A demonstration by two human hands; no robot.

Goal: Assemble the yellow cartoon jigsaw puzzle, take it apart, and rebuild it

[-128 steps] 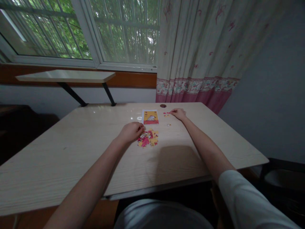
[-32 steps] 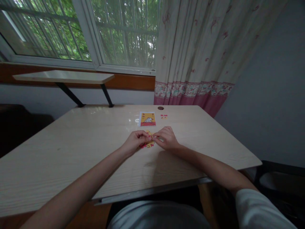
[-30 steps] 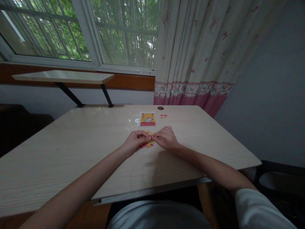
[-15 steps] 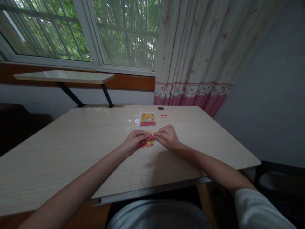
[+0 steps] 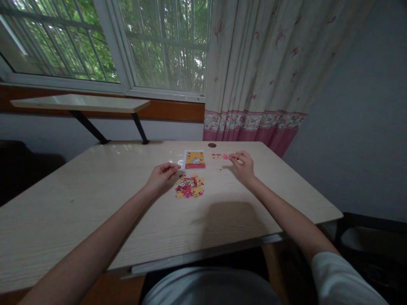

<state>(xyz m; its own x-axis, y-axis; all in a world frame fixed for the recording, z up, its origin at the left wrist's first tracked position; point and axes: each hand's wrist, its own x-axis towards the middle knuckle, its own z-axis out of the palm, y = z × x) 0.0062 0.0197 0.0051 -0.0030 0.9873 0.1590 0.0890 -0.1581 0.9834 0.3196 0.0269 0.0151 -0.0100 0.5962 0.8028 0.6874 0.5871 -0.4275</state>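
Note:
My right hand (image 5: 243,165) has its thumb and fingertips pinched at the edge of a pink puzzle piece (image 5: 225,156), low over the desk at the right end of a short row of puzzle pieces (image 5: 216,155). My left hand (image 5: 162,176) is closed in a pinch left of the picture card (image 5: 195,160); whether anything small is between its fingertips I cannot make out. Below the card lies a heap of mixed pink, yellow and white puzzle pieces (image 5: 190,186). A small pale piece (image 5: 218,170) rests alone below the row.
The pale wooden desk (image 5: 95,203) carries a raised shelf (image 5: 82,101) on black legs at its back left. A round dark cable hole (image 5: 212,145) is near the back edge. Behind stand a window and a patterned curtain (image 5: 254,84).
My hands have moved apart from above the heap, uncovering it. My right hand went right and away from me with a pink puzzle piece; my left hand went left. A pale piece now lies below the row.

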